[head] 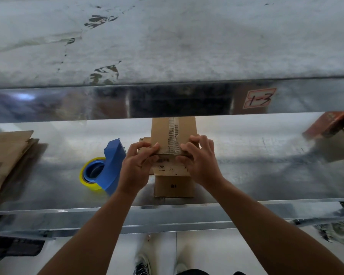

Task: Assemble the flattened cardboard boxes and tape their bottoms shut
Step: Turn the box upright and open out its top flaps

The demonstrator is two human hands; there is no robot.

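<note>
On my feed, a flat cardboard stack (6, 155) lies far left on the metal shelf (246, 155), then the blue tape dispenser (109, 167). Left hand (136, 165) is curled, pinching the small box (173, 135) at centre. Right hand (201, 161) grips the same near edge, fingers bent beside the taped seam.

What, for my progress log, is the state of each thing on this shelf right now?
cardboard box: assembled, standing on the metal shelf, held by both hands.
tape strip: stuck along the box's upper seam, wrinkled.
left hand: fingers curled on the box's near edge.
right hand: fingers curled on the same edge.
tape dispenser: lying left of the box, untouched, yellow roll loaded.
flattened cardboard: lying flat, far left.
</note>
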